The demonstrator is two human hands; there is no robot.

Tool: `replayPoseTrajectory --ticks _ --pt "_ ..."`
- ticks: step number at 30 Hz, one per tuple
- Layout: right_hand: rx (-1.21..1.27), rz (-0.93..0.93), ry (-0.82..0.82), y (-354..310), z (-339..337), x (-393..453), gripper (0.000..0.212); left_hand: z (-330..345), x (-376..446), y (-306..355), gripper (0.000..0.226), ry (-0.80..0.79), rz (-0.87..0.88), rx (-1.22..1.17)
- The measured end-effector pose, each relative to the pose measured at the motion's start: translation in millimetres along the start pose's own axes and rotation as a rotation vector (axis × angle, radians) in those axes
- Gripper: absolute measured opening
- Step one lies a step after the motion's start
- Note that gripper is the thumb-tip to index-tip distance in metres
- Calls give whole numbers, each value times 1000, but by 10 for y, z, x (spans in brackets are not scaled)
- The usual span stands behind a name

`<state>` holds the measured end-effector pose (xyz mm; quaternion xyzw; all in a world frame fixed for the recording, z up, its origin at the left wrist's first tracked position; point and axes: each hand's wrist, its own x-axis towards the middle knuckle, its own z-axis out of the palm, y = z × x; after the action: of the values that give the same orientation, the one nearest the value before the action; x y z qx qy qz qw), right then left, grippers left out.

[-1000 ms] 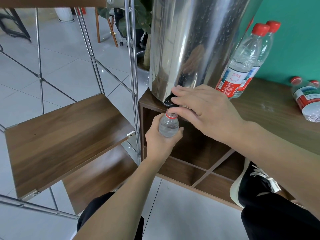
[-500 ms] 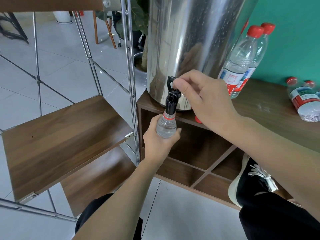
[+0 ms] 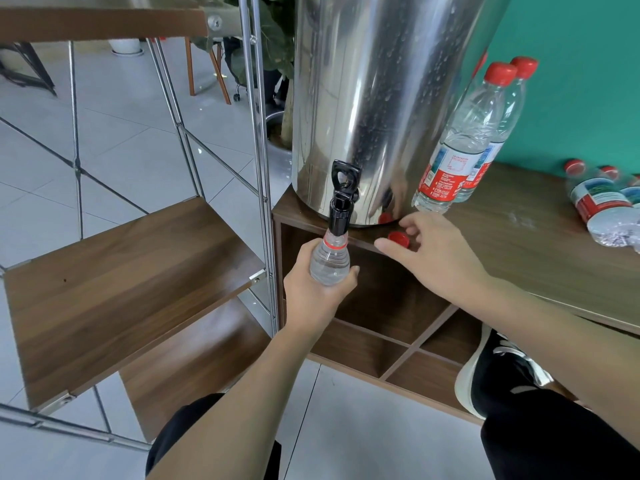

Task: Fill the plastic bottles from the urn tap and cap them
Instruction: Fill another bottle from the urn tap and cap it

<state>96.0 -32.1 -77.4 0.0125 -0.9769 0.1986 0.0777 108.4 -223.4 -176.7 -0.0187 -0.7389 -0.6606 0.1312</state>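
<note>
gripping a clear plastic bottle (image 3: 329,263) with its open neck just under the black tap (image 3: 341,199) of a shiny steel urn (image 3: 381,98), the left hand (image 3: 317,294) holds firm while the right hand (image 3: 433,256), fingers (image 3: 382,244) loosely spread, reaches a small red screw cap (image 3: 398,239) on the wooden bench (image 3: 519,244).

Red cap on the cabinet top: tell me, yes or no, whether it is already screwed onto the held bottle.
No: the red cap lies on the cabinet top beside the right hand, off the bottle.

Bottle (image 3: 329,263) under urn tap (image 3: 341,202); loose cap (image 3: 398,239) just right.
</note>
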Motion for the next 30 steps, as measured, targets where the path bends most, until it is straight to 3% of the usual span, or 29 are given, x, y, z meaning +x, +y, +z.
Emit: replayPoseTrajectory --ticks 16,25,30 --pt "213 -323 -104 -277 -34 -102 41 -17 -132 -20 59 3 20 -26" --pt "455 -361 -201 -442 -231 -211 40 -67 -298 57 59 -63 145 -23" --pt "291 -457 -321 -465 -400 -205 36 -62 -381 159 62 -97 196 2"
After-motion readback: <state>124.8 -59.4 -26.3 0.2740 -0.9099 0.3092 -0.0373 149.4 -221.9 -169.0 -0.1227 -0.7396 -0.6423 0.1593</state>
